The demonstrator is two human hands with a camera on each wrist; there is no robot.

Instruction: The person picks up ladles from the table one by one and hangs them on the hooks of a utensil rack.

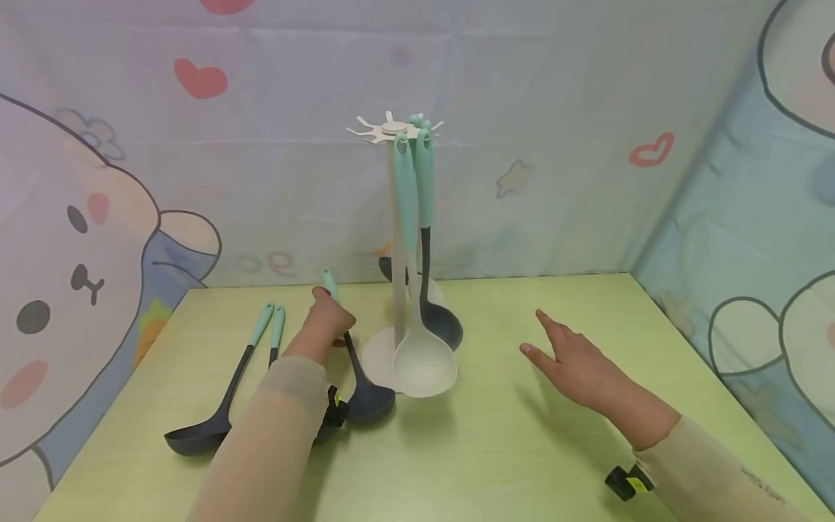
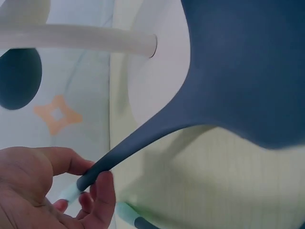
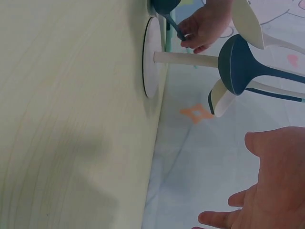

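Dark ladle [image 1: 368,399]: bowl down on the table [image 1: 522,449] or just off it (cannot tell which), close beside the round base of the rack [image 1: 381,355], handle slanting up and away. Pinched by the left hand [image 1: 326,322] where the dark shaft meets the mint grip. In the left wrist view, seen with thumb and fingertips [image 2: 102,183] curled round the thin shaft. Right hand [image 1: 577,366] spread and relaxed, holding nothing, hovering low over the table well to the right of the rack.

As a judgement on doing this well:
- Close more of the fingers round the grip. A fingertip pinch that far from the heavy bowl probably lets the ladle swing or twist.
- Keep the bowl away from the rack's base and pole, since a knock there could rock the stand and set the hanging pieces swaying.
- Steady the rack's base with the free hand if it starts to tip.

No container proper in view, only the rack as a holder:
- Hanging from its star-shaped top by mint handles, a pale ladle [image 1: 424,362] in front and a second dark ladle [image 1: 443,322] just behind it.
- Behind the pole, a third piece, partly hidden.
- Several arms of the top bare.

On the table to the left, two more utensils [image 1: 196,435] lying side by side, the nearer bowl showing nothing in it.
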